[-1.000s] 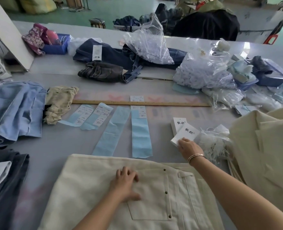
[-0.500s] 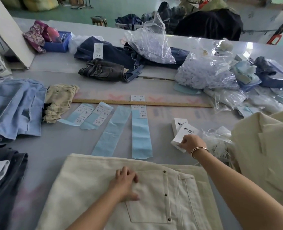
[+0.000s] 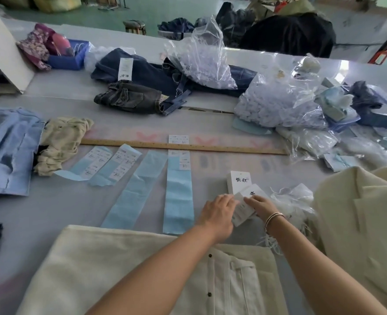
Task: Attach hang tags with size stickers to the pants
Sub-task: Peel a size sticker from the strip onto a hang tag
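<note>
Cream pants (image 3: 110, 269) lie flat at the near edge of the table, back pocket up. Beyond their waistband, my left hand (image 3: 218, 214) and my right hand (image 3: 263, 206) meet on a small stack of white hang tags (image 3: 242, 211), both gripping it. A second stack of hang tags (image 3: 239, 181) with black characters stands just behind. Several blue sticker strips (image 3: 178, 189) with white size stickers lie to the left of my hands. A bundle of white tag strings (image 3: 292, 201) sits right of the tags.
A wooden ruler (image 3: 188, 147) runs across the table behind the strips. A pile of cream pants (image 3: 365, 219) lies at the right, light-blue garments (image 3: 8, 151) at the left. Dark jeans (image 3: 142, 96) and clear plastic bags (image 3: 278, 105) lie farther back.
My left hand left the cream pants and moved up and right to the hang tags. My right hand lifted the tag stack toward me; both hands now hold it.
</note>
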A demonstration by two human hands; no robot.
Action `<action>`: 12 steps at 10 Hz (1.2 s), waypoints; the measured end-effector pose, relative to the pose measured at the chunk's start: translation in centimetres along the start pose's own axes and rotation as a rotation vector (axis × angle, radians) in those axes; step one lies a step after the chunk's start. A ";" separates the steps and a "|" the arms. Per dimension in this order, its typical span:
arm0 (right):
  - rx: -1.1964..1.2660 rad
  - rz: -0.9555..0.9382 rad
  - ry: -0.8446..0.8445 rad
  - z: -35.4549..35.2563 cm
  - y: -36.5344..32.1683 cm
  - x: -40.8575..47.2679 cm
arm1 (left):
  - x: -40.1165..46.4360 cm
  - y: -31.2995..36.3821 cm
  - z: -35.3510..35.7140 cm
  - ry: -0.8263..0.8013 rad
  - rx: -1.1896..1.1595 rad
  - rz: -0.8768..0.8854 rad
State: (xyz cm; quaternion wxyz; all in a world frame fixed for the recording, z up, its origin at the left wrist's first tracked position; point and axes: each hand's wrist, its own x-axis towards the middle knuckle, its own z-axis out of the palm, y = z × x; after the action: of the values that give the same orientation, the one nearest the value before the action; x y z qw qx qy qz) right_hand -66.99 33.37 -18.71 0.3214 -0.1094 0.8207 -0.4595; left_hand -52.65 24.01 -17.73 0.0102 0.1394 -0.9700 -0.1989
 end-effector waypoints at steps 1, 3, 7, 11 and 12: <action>0.104 -0.002 0.068 0.0 0.5 0.5 | 1.0 0.3 1.8 -0.095 0.101 0.040; 0.405 -0.041 0.525 -3.2 0.0 0.8 | 1.0 0.6 2.7 -0.129 0.222 0.071; -0.417 -1.248 0.254 1.6 -3.2 -8.8 | -0.8 -1.7 -1.5 0.006 -1.937 -0.513; -0.610 -0.729 -0.134 11.8 -6.2 -0.7 | -3.5 -15.4 -1.2 0.146 -0.523 -0.543; -0.861 -0.564 -0.200 13.9 -7.8 5.4 | -1.9 -16.2 0.7 0.206 -0.206 -0.317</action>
State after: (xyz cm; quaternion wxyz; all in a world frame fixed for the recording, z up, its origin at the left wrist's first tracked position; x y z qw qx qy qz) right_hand -63.32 17.03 -19.76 0.1878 -0.4915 0.8394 -0.1364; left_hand -46.57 10.46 -24.59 0.0921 0.3081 -0.9043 -0.2809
